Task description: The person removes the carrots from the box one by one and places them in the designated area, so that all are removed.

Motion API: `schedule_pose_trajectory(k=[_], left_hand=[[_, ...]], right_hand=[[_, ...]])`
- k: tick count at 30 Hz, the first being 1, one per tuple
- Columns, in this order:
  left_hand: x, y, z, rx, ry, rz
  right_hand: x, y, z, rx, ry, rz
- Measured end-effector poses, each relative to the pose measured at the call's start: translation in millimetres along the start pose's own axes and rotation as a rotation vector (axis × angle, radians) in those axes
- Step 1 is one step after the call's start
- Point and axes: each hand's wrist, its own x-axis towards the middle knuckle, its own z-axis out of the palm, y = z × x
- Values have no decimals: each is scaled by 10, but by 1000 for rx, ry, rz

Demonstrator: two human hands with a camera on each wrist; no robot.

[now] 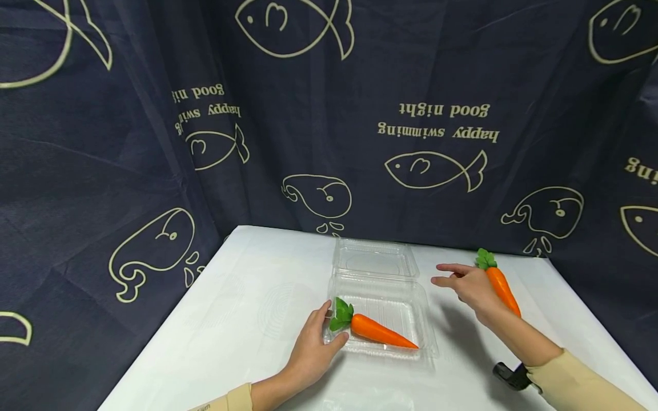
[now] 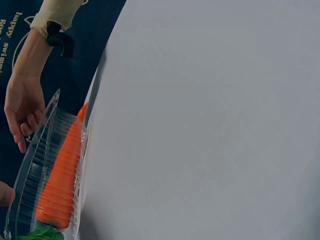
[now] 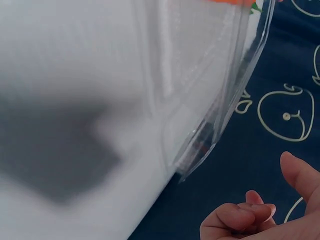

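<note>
A clear plastic clamshell box (image 1: pixel 429 319) stands on the table, its lid (image 1: pixel 375 260) laid back at the far side. Inside the base lies an orange carrot (image 1: pixel 377 329) with green leaves at its left end. My left hand (image 1: pixel 311 345) holds the box's left side, thumb at the near edge and fingers beside the leaves. Only a fingertip of it (image 2: pixel 5 194) shows in the left wrist view. To the right of the box, my right hand (image 1: pixel 470 285) is above the table, holding nothing, with some fingers extended and others curled.
A second carrot (image 1: pixel 502 291) lies at the right, partly behind my right hand and forearm. Dark blue cloth (image 1: pixel 308 114) with fish drawings hangs behind the white table (image 1: pixel 247 297) and at its left. A black strap (image 1: pixel 511 375) is at my right wrist.
</note>
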Motion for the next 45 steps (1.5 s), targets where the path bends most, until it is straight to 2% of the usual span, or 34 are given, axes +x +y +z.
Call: schedule_pose_trajectory(k=[17,45], left_hand=[[5,-6,2,-22,-4,-3],[6,-6,4,-30,-8,-8]], right_hand=[[-92,-133,290,33,-84,-21],[-171,-210,689,141,-207,-31]])
